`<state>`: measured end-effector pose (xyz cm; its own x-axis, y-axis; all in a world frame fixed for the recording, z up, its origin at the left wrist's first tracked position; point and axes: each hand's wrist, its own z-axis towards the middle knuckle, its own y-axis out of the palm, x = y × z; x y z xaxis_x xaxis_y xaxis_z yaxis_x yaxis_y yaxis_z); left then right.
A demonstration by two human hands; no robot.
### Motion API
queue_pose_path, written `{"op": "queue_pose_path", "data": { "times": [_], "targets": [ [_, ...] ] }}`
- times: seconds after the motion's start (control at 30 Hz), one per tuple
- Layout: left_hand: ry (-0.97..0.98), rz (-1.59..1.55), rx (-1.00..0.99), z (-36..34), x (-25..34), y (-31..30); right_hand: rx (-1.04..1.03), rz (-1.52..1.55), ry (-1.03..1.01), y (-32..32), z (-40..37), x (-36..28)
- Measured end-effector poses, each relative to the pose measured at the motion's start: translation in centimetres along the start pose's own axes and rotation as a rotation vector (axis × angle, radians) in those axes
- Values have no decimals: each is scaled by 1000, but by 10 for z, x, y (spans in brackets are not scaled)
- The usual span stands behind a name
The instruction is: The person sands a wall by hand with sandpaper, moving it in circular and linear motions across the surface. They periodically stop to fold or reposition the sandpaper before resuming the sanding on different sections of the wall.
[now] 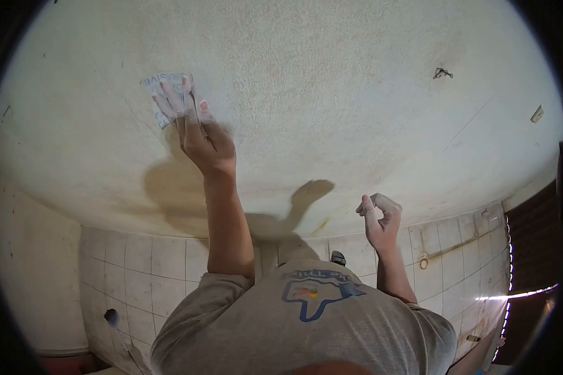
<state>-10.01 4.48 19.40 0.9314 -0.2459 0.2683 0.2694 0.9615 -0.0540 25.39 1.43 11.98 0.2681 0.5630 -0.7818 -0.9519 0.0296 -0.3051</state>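
My left hand point(197, 128) presses a sheet of sandpaper point(158, 112) with printed lettering on its back flat against the pale wall point(331, 81). White dust coats its fingers, which lie over the sheet. Lower and to the right, my right hand point(381, 215) is raised in front of the wall's lower part, its dusty fingers curled in to the thumb. Whether anything is inside that curl cannot be made out. Shadows of the arms fall on the wall between the two hands.
White tiles point(169, 265) run below the painted wall. A small metal fitting point(443, 73) sticks out at the upper right, with a small rectangular piece point(537, 114) farther right. A pipe point(450, 248) crosses the right-hand tiles. A dark slatted panel point(535, 250) stands at the right edge.
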Motion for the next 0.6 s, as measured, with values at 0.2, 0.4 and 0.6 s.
{"op": "queue_pose_path", "data": {
  "times": [0.2, 0.4, 0.6],
  "targets": [
    [181, 101, -57, -9, 59, 31, -174, 57, -176, 6, 15, 12],
    [-306, -29, -47, -80, 27, 53, -290, 92, -125, -15, 23, 48],
    [-704, -182, 136, -26, 12, 56, -361, 146, -120, -29, 26, 88]
  ]
}}
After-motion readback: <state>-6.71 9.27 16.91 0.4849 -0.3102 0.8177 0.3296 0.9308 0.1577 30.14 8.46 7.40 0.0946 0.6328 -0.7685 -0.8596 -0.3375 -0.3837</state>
